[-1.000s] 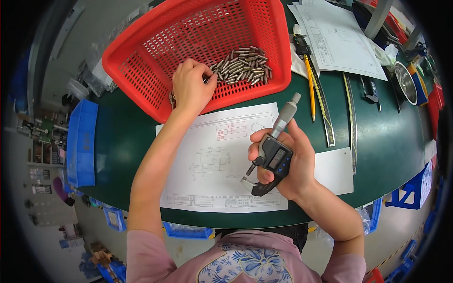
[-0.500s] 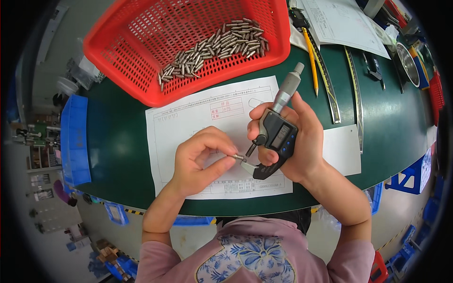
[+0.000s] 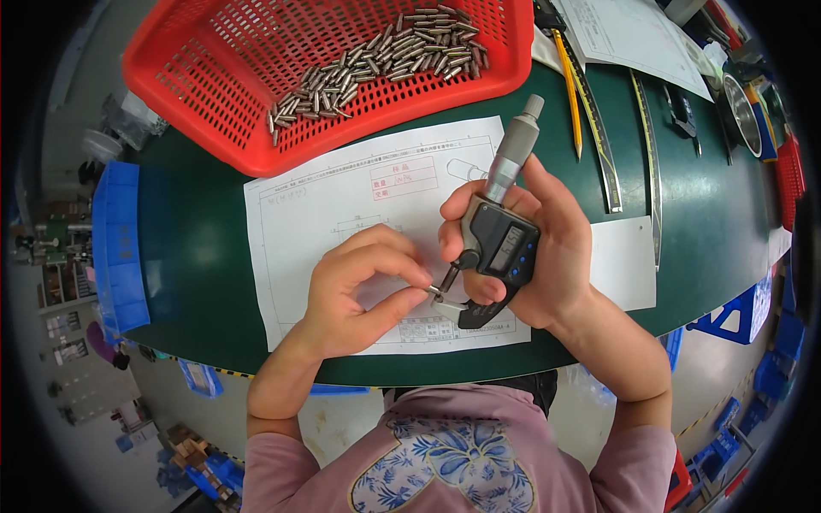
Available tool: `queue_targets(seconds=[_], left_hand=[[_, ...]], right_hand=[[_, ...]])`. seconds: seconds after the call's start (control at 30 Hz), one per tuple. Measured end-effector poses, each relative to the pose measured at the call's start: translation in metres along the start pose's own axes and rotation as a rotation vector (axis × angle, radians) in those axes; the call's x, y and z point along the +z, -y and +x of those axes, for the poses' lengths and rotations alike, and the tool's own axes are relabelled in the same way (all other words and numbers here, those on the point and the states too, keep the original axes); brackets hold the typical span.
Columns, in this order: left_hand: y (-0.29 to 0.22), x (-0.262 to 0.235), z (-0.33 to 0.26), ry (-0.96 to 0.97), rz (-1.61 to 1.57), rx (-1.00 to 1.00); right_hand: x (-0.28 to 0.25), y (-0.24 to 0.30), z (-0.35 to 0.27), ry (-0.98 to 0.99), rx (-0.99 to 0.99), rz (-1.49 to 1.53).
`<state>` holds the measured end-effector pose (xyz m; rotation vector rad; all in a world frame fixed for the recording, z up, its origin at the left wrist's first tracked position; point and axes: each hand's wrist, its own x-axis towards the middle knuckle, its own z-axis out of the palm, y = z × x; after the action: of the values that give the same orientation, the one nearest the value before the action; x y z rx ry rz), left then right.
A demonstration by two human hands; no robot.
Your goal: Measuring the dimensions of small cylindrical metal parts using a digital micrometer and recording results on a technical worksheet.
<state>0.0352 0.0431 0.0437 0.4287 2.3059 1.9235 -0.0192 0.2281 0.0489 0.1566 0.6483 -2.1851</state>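
Note:
My right hand [image 3: 552,239] is wrapped round a digital micrometer [image 3: 505,244], its thimble slanting up and away and its U-shaped frame at the lower end. Between thumb and fingertips, my left hand [image 3: 363,295] pinches a small metal pin [image 3: 434,291]. The pin's free end lies in the micrometer's gap, between spindle and anvil; it seems to touch them. My left fingers cover most of the pin. Beneath both hands a printed drawing sheet [image 3: 308,239] with a red stamped box lies on the green table [image 3: 197,256].
A red perforated basket [image 3: 201,128] at the far side holds many similar metal pins [image 3: 385,60]. To the right lie a yellow pencil [image 3: 571,103], steel rulers [image 3: 596,128], a caliper [image 3: 682,115], papers [image 3: 633,38] and a metal bowl [image 3: 741,115]. A blue bin [image 3: 120,248] stands along the left edge.
The micrometer's spindle now meets the pin, where a gap showed before. My view has shifted slightly, so the basket and sheet appear higher and further left.

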Motion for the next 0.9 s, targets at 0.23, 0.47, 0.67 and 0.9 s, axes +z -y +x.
queue_targets(seconds=[0.23, 0.47, 0.67, 0.9], left_hand=[[0.0017, -0.0001, 0.0002, 0.023, -0.032, -0.009], [-0.0008, -0.0003, -0.0034, 0.063, -0.327, -0.147], [0.0006, 0.0005, -0.0037, 0.063, -0.392, -0.156], [-0.0003, 0.0025, -0.0044, 0.075, -0.374, -0.149]], right_hand=[[0.0026, -0.0005, 0.0, -0.055, -0.029, -0.098], [0.0033, -0.0013, 0.0005, -0.029, -0.022, -0.088], [0.0037, -0.0027, 0.0001, -0.015, -0.038, -0.046], [0.002, -0.0015, -0.0006, 0.02, -0.003, 0.039]])
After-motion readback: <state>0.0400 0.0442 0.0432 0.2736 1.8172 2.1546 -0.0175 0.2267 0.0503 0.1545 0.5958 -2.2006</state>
